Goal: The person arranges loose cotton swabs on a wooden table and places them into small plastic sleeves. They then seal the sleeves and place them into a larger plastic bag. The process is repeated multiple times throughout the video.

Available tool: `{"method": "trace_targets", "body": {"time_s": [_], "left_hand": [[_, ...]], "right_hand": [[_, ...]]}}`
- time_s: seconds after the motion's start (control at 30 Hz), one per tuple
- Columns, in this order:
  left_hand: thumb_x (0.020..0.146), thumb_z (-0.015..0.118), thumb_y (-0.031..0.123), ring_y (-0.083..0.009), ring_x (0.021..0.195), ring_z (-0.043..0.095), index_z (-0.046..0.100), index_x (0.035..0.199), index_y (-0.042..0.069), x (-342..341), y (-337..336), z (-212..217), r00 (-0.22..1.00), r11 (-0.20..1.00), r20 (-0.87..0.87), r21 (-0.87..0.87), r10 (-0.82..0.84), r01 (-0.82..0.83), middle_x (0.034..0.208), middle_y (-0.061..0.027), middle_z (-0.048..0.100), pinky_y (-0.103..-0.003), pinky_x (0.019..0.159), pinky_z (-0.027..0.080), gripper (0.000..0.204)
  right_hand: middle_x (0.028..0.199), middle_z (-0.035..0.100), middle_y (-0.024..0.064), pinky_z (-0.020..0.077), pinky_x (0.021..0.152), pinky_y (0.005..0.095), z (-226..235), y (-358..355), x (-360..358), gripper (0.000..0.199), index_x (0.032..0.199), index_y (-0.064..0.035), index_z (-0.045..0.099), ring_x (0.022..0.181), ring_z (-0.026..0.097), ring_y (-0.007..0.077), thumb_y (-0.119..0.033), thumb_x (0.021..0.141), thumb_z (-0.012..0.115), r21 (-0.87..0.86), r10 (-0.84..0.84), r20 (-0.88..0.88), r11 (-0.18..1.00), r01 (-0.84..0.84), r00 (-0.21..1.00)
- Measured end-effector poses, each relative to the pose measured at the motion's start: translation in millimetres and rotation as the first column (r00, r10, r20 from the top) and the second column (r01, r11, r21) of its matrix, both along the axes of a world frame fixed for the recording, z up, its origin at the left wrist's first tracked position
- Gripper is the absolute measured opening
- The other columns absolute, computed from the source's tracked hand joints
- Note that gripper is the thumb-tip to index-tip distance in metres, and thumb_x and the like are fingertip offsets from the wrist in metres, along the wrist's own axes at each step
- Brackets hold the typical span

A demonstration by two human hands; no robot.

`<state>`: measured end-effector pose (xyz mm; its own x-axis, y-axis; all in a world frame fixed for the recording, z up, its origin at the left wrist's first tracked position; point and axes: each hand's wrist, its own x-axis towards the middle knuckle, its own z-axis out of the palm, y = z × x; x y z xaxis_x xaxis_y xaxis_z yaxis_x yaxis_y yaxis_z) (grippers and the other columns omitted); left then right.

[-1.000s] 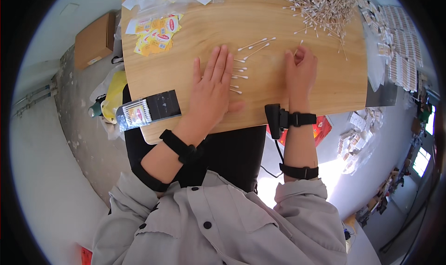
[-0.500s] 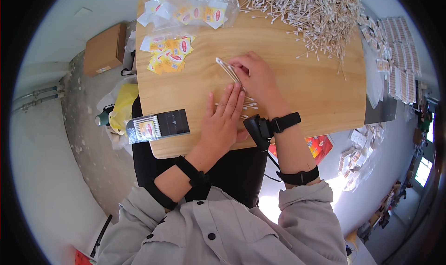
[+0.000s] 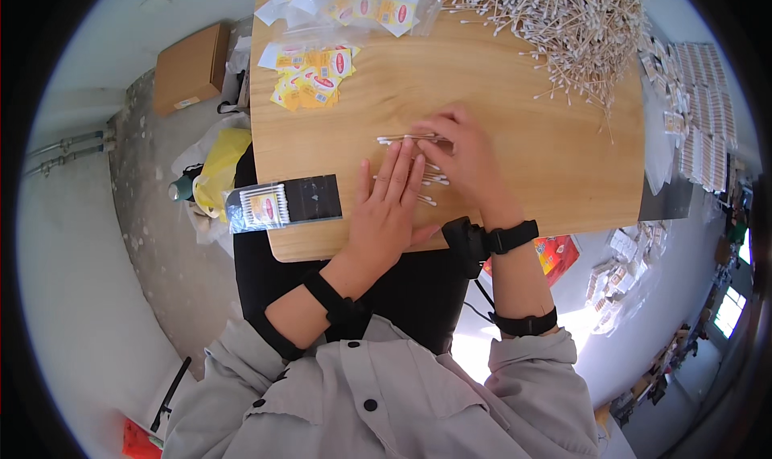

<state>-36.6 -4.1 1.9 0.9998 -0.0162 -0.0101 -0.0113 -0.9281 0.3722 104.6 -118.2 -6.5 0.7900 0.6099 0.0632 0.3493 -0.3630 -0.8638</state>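
Observation:
A few cotton swabs (image 3: pixel 394 139) lie almost level across the tabletop, their right ends between the bent fingers of my right hand (image 3: pixel 468 157). My left hand (image 3: pixel 382 222) is flat with its fingers stretched out, the fingertips reaching those swabs. Beneath and beside its fingers are several more cotton swabs (image 3: pixel 435 178), partly covered by the hand. To the left, a clear packet of cotton swabs (image 3: pixel 264 206) with a yellow and white card rests on a black strip (image 3: pixel 314 198) at the table edge.
A large heap of loose cotton swabs (image 3: pixel 571 32) covers the far right of the wooden table (image 3: pixel 563 169). Yellow printed cards (image 3: pixel 314 77) and clear plastic bags (image 3: pixel 362 8) lie far left. Stacked swab packs (image 3: pixel 704 113) stand beyond the right edge; a cardboard box (image 3: pixel 190 69) is left.
My right hand has brought its swabs from a slant to nearly level, closer to my left fingertips. My left hand stays flat. The whole view has shifted slightly.

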Motion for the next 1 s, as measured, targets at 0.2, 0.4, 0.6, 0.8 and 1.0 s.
{"method": "trace_targets", "body": {"time_s": [0.2, 0.4, 0.6, 0.8, 1.0], "left_hand": [[0.069, 0.076, 0.052, -0.0344, 0.145, 0.026, 0.034, 0.147, 0.0, 1.9, 16.4, 7.8, 0.992, 0.994, 0.066, -0.019, 0.11, -0.109, 0.155, -0.0206, 0.029, -0.053, 0.116, 0.021, 0.103], [0.083, 0.07, 0.014, -0.0358, 0.109, 0.051, 0.057, 0.117, 0.003, 15.1, 65.2, 13.0, 0.96, 0.964, 0.143, -0.158, 0.239, -0.216, 0.114, -0.0174, 0.053, -0.045, 0.094, 0.042, 0.038], [0.08, 0.07, 0.011, -0.0327, 0.091, 0.056, 0.063, 0.09, 0.004, 43.6, 72.0, 0.1, 0.957, 0.973, 0.216, -0.168, 0.194, -0.159, 0.092, -0.0119, 0.056, -0.043, 0.081, 0.045, 0.014], [0.079, 0.069, 0.009, -0.0331, 0.088, 0.056, 0.06, 0.083, 0.005, 30.0, 76.3, 19.0, 0.979, 0.984, 0.129, -0.1, 0.158, -0.146, 0.09, -0.0112, 0.056, -0.043, 0.078, 0.045, 0.01], [0.08, 0.07, 0.013, -0.0282, 0.086, 0.058, 0.06, 0.089, 0.005, -62.4, 68.9, 58.4, 0.873, 0.862, -0.138, -0.291, -0.468, 0.416, 0.088, -0.01, 0.054, -0.04, 0.077, 0.047, 0.016]], "right_hand": [[0.093, 0.059, 0.0078, 0.0503, 0.075, 0.0287, 7.2, -14.6, -17.3, 0.023, 0.108, -0.0076, 0.071, 0.087, 0.062, 0.0192, -0.008, 0.086, 0.069, -0.055, -0.233, -0.024, 0.971, 0.232, 0.972], [0.093, 0.058, 0.0088, 0.05, 0.074, 0.0329, 7.6, -8.0, -23.0, 0.021, 0.103, -0.0096, 0.072, 0.084, 0.061, 0.0225, -0.011, 0.082, 0.072, -0.061, -0.263, 0.082, 0.961, 0.268, 0.961], [0.091, 0.059, 0.0087, 0.054, 0.074, 0.0336, -0.4, 4.0, -16.5, 0.016, 0.095, -0.0071, 0.072, 0.086, 0.062, 0.0244, -0.005, 0.079, 0.072, -0.03, -0.158, 0.002, 0.987, 0.158, 0.987], [0.09, 0.06, 0.0082, 0.0553, 0.072, 0.0323, 0.4, 2.4, -16.7, 0.012, 0.092, -0.0056, 0.072, 0.081, 0.064, 0.023, -0.003, 0.08, 0.071, 0.0, -0.178, -0.032, 0.984, 0.178, 0.983], [0.09, 0.06, 0.0079, 0.054, 0.073, 0.0315, 0.3, 3.5, -15.1, 0.011, 0.093, -0.0058, 0.072, 0.083, 0.065, 0.0211, -0.008, 0.082, 0.071, -0.018, -0.159, -0.059, 0.987, 0.158, 0.986]]}}
